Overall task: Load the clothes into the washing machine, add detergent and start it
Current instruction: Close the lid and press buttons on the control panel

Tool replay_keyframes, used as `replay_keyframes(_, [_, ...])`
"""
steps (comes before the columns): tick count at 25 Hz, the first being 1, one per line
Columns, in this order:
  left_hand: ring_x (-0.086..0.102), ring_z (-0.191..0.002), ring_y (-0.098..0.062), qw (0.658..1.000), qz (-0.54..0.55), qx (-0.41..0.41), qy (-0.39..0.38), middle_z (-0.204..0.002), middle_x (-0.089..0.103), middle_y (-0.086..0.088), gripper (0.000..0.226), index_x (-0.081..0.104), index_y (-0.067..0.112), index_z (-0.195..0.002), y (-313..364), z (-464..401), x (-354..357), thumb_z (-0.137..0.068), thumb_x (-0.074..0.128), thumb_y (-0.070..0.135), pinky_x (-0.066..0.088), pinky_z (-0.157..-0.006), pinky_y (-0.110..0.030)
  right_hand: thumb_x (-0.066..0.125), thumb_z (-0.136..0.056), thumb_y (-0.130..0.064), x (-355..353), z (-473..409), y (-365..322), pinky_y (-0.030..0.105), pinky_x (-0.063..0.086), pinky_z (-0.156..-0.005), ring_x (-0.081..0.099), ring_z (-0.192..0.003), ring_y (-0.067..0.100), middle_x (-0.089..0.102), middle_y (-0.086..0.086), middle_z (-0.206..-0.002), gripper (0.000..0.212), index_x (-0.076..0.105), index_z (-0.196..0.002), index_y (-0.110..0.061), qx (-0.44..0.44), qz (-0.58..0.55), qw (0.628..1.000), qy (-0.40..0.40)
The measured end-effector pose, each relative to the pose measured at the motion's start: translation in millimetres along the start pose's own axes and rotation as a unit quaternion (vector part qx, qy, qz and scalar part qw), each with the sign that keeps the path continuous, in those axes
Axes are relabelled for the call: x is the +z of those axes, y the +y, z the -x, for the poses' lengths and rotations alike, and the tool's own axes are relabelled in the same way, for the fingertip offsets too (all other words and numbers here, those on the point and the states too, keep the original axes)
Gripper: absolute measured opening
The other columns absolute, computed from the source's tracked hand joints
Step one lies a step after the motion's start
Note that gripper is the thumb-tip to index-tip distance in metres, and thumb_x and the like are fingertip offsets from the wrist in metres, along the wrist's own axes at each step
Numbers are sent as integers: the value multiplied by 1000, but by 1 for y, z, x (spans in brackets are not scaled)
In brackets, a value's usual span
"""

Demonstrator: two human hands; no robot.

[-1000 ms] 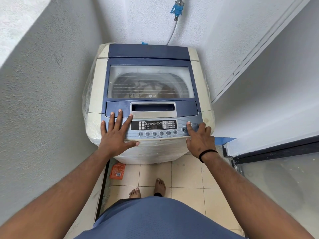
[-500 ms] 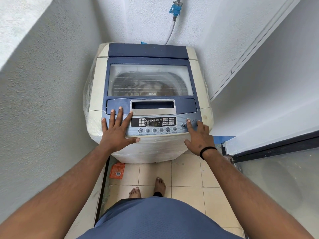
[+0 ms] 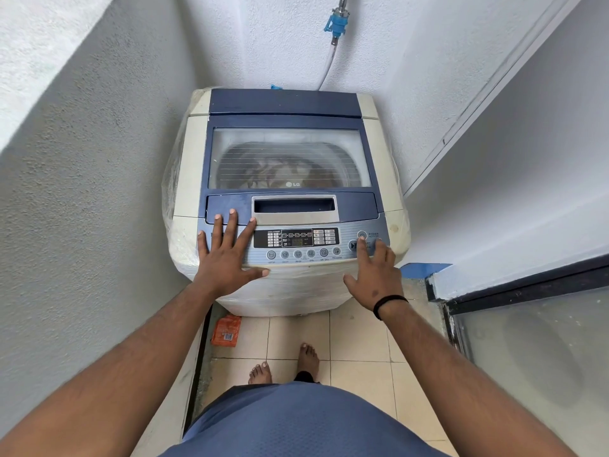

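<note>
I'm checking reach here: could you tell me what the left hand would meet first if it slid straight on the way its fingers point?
Probably the blue lid of the washing machine; the left hand already reaches its front edge.

Textured white walls (image 3: 99, 159), beige tiled floor (image 3: 359, 338), frosted glass panel (image 3: 534, 364).

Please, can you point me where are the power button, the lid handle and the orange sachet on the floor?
power button (image 3: 362, 234), head view: centre of the round button.
lid handle (image 3: 295, 205), head view: dark recess of the handle.
orange sachet (image 3: 226, 330), head view: middle of its printed face.
</note>
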State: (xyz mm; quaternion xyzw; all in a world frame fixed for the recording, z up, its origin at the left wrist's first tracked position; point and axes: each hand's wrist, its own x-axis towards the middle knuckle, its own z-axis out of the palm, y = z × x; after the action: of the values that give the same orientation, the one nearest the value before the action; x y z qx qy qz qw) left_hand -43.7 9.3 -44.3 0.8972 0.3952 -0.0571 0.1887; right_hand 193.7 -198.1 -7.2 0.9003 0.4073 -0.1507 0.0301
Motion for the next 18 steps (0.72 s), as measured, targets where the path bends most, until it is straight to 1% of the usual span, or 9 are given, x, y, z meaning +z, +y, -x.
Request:
replay_keyframes(2, [-40,-147,-23,1000,-1,0,1,-162,-40,5,114,-21,47,-155,0,0,0,-80,56,83,-16,-119,-59,59,-90,-47,-3,7,-17,47,51,-92,38,-127,34,38,16,-142,78,27,-154,-14,-31,-20,997,62])
replay_keyframes(3, [-40,-147,-23,1000,-2,0,1,-162,-39,5,113,-21,47,-156,0,0,0,-80,55,83,-16,-119,-60,59,-89,-45,-2,12,-28,45,51,-88,43,-119,32,44,14,-133,76,32,-152,-12,-63,-20,994,84])
replay_keyframes(5, [-39,-148,-23,1000,-1,1,2,-162,-39,5,113,-19,46,-157,1,0,0,-80,56,82,-15,-119,-60,59,-87,-44,3,23,-51,43,52,-82,47,-109,29,50,11,-121,74,37,-149,-9,-135,-7,986,94])
replay_keyframes(7, [-39,-148,-24,1000,4,1,6,-162,-38,5,114,-18,46,-157,0,0,1,-80,58,81,-15,-119,-60,60,-85,-44,11,31,-70,43,52,-79,49,-104,29,53,11,-116,74,39,-146,-8,-190,9,978,80])
replay_keyframes(10, [-38,-148,-25,1000,0,1,7,-163,-38,4,114,-18,45,-157,0,0,2,-80,57,82,-15,-119,-61,60,-85,-46,19,32,-86,44,50,-78,49,-103,30,54,12,-116,78,36,-148,-7,-223,40,972,53])
replay_keyframes(13, [-38,-149,-25,1000,-4,1,7,-163,-38,4,114,-19,45,-157,0,-1,2,-80,57,82,-14,-119,-61,60,-86,-46,22,30,-90,45,49,-81,48,-107,32,53,13,-119,80,32,-151,-8,-222,54,973,33])
replay_keyframes(18, [-37,-149,-26,1000,-3,3,14,-164,-36,4,114,-17,45,-158,0,-1,3,-80,56,83,-14,-119,-61,56,-89,-46,22,28,-95,47,47,-87,44,-114,33,46,15,-127,84,18,-156,-12,-226,66,972,5])
